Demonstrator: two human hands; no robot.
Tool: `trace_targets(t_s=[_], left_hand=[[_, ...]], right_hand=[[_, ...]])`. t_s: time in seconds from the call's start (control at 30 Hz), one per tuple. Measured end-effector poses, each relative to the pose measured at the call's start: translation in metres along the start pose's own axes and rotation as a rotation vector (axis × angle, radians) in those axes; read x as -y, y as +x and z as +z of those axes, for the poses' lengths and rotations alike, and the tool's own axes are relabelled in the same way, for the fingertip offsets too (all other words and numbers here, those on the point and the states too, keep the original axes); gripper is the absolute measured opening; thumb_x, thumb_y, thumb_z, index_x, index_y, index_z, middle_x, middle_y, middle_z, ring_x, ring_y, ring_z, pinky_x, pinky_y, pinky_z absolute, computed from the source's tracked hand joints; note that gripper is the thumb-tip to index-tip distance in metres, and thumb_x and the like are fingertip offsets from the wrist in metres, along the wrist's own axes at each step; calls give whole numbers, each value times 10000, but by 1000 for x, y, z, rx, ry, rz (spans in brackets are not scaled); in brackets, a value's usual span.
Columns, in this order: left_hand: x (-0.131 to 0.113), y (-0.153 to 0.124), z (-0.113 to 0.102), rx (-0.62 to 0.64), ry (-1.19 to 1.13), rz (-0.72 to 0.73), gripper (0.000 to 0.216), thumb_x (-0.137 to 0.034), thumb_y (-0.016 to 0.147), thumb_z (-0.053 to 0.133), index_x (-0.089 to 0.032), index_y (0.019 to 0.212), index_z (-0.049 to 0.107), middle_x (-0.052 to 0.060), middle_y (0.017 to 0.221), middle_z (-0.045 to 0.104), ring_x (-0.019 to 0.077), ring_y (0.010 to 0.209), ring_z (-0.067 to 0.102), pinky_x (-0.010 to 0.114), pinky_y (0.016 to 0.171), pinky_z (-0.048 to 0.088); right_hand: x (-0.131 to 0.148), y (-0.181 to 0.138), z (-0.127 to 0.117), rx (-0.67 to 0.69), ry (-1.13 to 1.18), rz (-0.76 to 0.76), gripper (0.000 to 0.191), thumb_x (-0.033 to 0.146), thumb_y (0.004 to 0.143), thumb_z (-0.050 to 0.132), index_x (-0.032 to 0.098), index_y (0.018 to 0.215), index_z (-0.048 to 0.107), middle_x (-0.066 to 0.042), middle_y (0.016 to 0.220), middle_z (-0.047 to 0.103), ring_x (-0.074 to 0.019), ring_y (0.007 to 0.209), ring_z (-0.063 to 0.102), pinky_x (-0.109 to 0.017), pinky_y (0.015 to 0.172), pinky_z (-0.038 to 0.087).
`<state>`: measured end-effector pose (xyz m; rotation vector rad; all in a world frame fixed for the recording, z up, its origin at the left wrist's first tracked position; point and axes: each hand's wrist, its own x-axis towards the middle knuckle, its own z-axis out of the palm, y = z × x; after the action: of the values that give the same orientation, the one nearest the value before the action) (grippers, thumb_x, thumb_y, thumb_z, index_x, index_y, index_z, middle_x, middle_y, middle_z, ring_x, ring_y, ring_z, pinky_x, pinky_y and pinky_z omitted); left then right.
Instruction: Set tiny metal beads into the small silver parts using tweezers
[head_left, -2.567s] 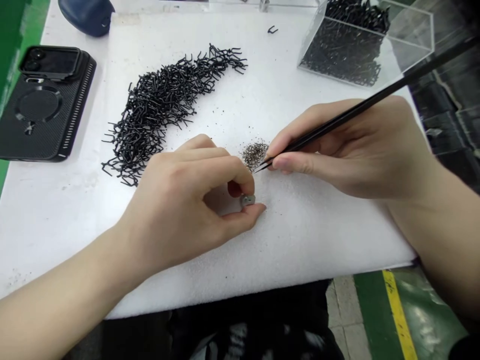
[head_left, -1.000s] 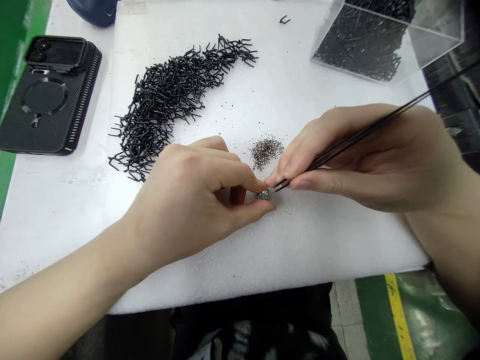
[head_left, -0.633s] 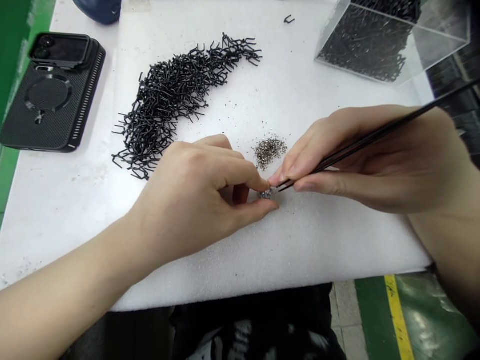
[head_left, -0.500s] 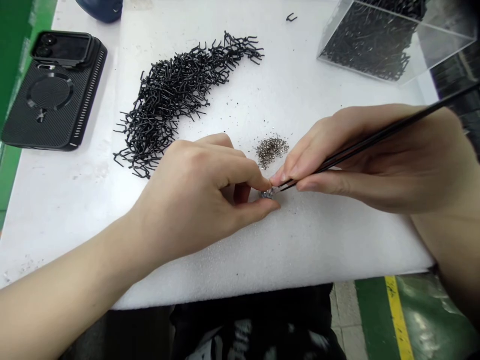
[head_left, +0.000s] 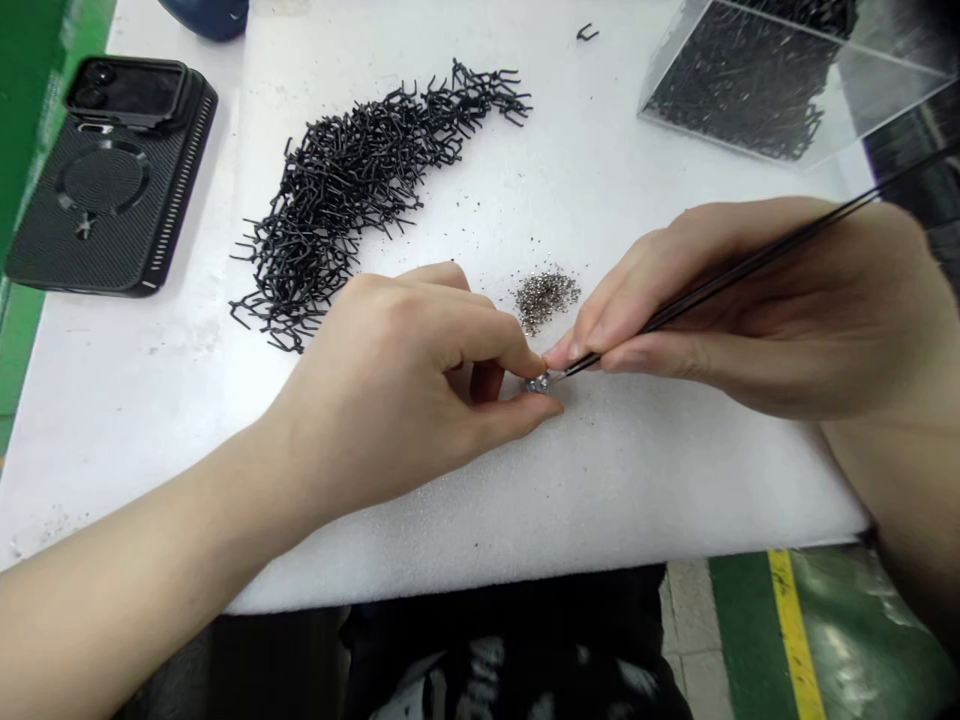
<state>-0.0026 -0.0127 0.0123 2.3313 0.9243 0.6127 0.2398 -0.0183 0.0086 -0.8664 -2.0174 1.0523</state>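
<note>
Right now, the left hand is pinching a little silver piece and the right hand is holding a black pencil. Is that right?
Almost! It's not a pencil: the head view shows the right hand holding black tweezers with two thin prongs. The left hand is indeed pinching a little silver piece.

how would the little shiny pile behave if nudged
The pile would likely scatter rather than slide as one, looking loose and ragged at its edge. Its grains look tiny, so each is probably light and fiddly to pinch.
</note>
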Motion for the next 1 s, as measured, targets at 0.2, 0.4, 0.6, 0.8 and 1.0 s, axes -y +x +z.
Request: trace_targets(t_s=[0.2,0.4,0.6,0.8,1.0], left_hand=[[0,0,0,6,-5,7,106,-220,835,860,-174,759,802,-51,621,685,116,704,651,241,590,456],[0,1,0,11,3,3,101,-224,837,859,-172,766,808,-56,618,681,108,696,644,240,590,453],[-1,-1,1,8,10,-20,71,-221,839,858,-188,793,816,-59,630,684,121,724,654,253,620,459],[1,0,0,9,9,-11,76,-229,840,853,-182,791,818,-53,631,693,122,711,655,260,606,455],[-2,-2,0,20,5,-9,78,-224,838,853,-181,784,816,-47,626,683,131,723,656,267,604,452]], right_hand=[[-1,-2,1,21,21,6,133,96,878,817,186,955,755,-3,952,793,-181,916,786,-347,799,712],[-1,-2,0,14,24,5,134,107,877,824,197,950,756,6,937,793,-184,918,792,-339,780,707],[1,-1,1,5,20,21,150,72,882,809,187,954,746,-12,963,787,-187,915,797,-334,759,704],[0,-2,0,20,26,25,122,98,894,809,187,961,758,-18,975,793,-185,935,792,-345,792,700],[-2,-2,-1,18,36,28,106,115,898,812,184,957,758,-15,974,793,-176,934,786,-341,794,696]])
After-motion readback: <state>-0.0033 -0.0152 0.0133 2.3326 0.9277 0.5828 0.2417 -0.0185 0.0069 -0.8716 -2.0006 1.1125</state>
